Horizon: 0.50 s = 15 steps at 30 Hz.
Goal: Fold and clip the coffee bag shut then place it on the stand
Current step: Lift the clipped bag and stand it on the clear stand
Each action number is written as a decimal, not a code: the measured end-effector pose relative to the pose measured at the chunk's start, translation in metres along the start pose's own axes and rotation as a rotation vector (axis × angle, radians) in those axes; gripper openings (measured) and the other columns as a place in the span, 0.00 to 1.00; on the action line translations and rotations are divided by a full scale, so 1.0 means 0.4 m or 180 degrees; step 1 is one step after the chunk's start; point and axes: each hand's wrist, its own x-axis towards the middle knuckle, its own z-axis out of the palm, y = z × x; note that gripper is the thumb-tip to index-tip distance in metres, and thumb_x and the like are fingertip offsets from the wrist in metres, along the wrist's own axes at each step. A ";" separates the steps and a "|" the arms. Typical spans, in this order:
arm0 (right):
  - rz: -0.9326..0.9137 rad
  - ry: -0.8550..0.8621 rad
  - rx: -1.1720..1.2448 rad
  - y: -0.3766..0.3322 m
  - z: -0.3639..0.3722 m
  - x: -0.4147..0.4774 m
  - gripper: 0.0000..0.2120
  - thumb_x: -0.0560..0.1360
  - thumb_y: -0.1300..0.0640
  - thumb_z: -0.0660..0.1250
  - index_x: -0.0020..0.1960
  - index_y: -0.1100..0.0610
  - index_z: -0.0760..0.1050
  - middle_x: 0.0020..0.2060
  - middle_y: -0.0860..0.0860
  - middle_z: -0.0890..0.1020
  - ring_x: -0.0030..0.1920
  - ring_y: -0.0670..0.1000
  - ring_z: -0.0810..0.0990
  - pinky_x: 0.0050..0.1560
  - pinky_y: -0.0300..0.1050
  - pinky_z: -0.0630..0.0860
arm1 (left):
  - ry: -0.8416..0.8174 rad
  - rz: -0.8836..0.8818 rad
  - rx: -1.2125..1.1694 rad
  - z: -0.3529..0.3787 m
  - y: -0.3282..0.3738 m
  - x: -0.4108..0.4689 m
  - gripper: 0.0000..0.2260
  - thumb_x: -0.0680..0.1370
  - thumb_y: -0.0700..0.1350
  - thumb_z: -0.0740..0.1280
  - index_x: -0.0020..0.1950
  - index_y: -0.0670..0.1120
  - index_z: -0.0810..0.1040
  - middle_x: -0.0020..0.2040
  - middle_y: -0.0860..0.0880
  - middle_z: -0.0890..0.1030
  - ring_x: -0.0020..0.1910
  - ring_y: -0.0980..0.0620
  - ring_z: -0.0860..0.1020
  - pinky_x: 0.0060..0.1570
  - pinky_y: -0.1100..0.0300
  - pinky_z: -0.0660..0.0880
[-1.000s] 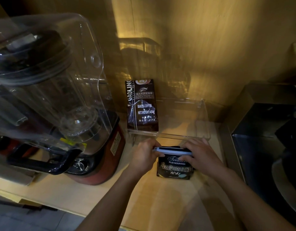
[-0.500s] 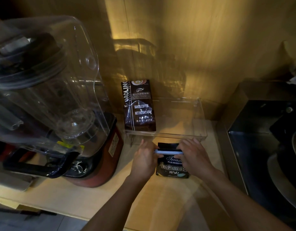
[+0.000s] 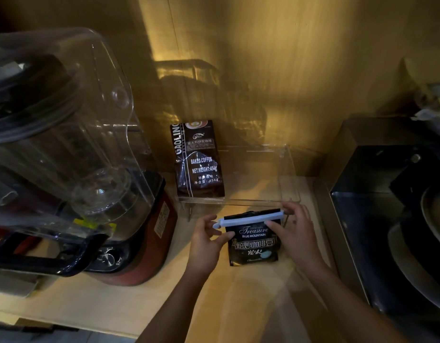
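Observation:
A small black coffee bag (image 3: 254, 246) marked "Treasure Blue Mountain" stands on the wooden counter (image 3: 115, 300). A white bar clip (image 3: 248, 219) lies across its folded top. My left hand (image 3: 206, 241) pinches the clip's left end and the bag's left edge. My right hand (image 3: 295, 233) grips the clip's right end, its thumb on the bag's front. Just behind the bag is a clear acrylic stand (image 3: 292, 179), and a taller brown coffee bag (image 3: 198, 159) stands on its left part.
A large blender (image 3: 72, 154) with a clear cover and red base fills the left side. A dark metal appliance (image 3: 392, 214) sits at the right. A wooden wall rises behind the stand. The counter's front edge runs along the bottom left.
Both hands have shifted outward to the clip's ends, uncovering the whole clip. The bag's front now shows more fully.

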 end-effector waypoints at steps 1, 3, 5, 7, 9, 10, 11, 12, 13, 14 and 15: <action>0.0128 0.0035 0.0252 0.007 0.003 -0.008 0.22 0.67 0.53 0.71 0.59 0.48 0.68 0.52 0.44 0.72 0.52 0.43 0.72 0.47 0.41 0.71 | 0.0022 -0.0096 -0.0144 0.004 -0.005 -0.003 0.20 0.69 0.40 0.73 0.58 0.46 0.71 0.50 0.48 0.77 0.48 0.51 0.77 0.47 0.54 0.77; 0.0324 0.0020 0.0587 0.020 0.009 -0.021 0.21 0.68 0.55 0.71 0.57 0.49 0.68 0.48 0.44 0.75 0.49 0.39 0.73 0.43 0.36 0.70 | 0.0048 -0.0247 -0.0364 0.014 -0.012 -0.009 0.16 0.69 0.38 0.73 0.53 0.44 0.72 0.48 0.45 0.77 0.45 0.51 0.77 0.44 0.56 0.77; 0.0378 0.0014 0.0681 0.036 0.015 -0.030 0.15 0.69 0.57 0.70 0.53 0.50 0.70 0.45 0.43 0.77 0.47 0.40 0.75 0.41 0.35 0.70 | -0.0031 -0.0329 -0.0527 0.025 -0.022 -0.017 0.10 0.69 0.36 0.72 0.47 0.43 0.75 0.44 0.45 0.78 0.42 0.54 0.78 0.38 0.63 0.77; 0.0376 -0.0040 0.0720 0.049 0.020 -0.036 0.08 0.70 0.59 0.69 0.46 0.51 0.72 0.42 0.45 0.78 0.44 0.43 0.76 0.37 0.33 0.71 | -0.0120 -0.0219 -0.0558 0.032 -0.036 -0.024 0.05 0.70 0.35 0.70 0.41 0.42 0.76 0.40 0.46 0.80 0.38 0.56 0.79 0.34 0.67 0.77; 0.0365 -0.0098 0.0766 0.057 0.022 -0.038 0.05 0.71 0.61 0.67 0.41 0.53 0.73 0.39 0.50 0.79 0.41 0.45 0.76 0.34 0.29 0.72 | -0.0116 -0.0107 -0.0542 0.036 -0.049 -0.026 0.04 0.72 0.34 0.68 0.38 0.40 0.76 0.39 0.45 0.79 0.39 0.54 0.79 0.36 0.66 0.77; 0.0350 -0.0118 0.0761 0.060 0.020 -0.037 0.05 0.71 0.63 0.66 0.39 0.54 0.73 0.38 0.51 0.79 0.40 0.46 0.76 0.33 0.27 0.71 | -0.0085 -0.0076 -0.0543 0.036 -0.052 -0.024 0.03 0.72 0.33 0.67 0.38 0.38 0.76 0.39 0.44 0.79 0.39 0.53 0.78 0.36 0.66 0.77; 0.0339 -0.0154 0.0735 0.059 0.018 -0.034 0.06 0.72 0.63 0.66 0.38 0.55 0.73 0.37 0.52 0.78 0.39 0.47 0.76 0.31 0.26 0.70 | -0.0043 -0.0043 -0.0528 0.036 -0.051 -0.022 0.03 0.72 0.33 0.67 0.38 0.36 0.76 0.38 0.44 0.79 0.38 0.53 0.78 0.36 0.67 0.76; 0.0323 -0.0208 0.0699 0.055 0.016 -0.031 0.07 0.72 0.63 0.65 0.37 0.55 0.72 0.37 0.52 0.78 0.38 0.47 0.75 0.30 0.26 0.70 | -0.0005 -0.0013 -0.0491 0.036 -0.049 -0.020 0.03 0.72 0.33 0.67 0.38 0.35 0.75 0.36 0.45 0.78 0.37 0.54 0.77 0.35 0.69 0.75; 0.0295 -0.0253 0.0664 0.050 0.014 -0.030 0.08 0.72 0.63 0.65 0.36 0.55 0.71 0.36 0.51 0.77 0.37 0.47 0.75 0.30 0.27 0.70 | 0.0025 0.0012 -0.0453 0.037 -0.046 -0.018 0.04 0.72 0.33 0.67 0.37 0.35 0.75 0.35 0.46 0.78 0.36 0.54 0.77 0.34 0.70 0.74; 0.0257 -0.0251 0.0646 0.044 0.013 -0.029 0.10 0.72 0.63 0.65 0.34 0.53 0.70 0.35 0.50 0.76 0.36 0.47 0.74 0.30 0.29 0.71 | 0.0053 0.0035 -0.0435 0.036 -0.040 -0.019 0.06 0.72 0.33 0.67 0.35 0.37 0.75 0.35 0.47 0.78 0.35 0.55 0.76 0.34 0.70 0.74; 0.0213 -0.0199 0.0636 0.036 0.010 -0.030 0.11 0.72 0.63 0.65 0.33 0.52 0.69 0.34 0.50 0.76 0.35 0.47 0.73 0.31 0.32 0.70 | 0.0092 0.0065 -0.0443 0.035 -0.031 -0.020 0.08 0.72 0.33 0.67 0.33 0.40 0.76 0.34 0.48 0.78 0.35 0.55 0.76 0.34 0.69 0.74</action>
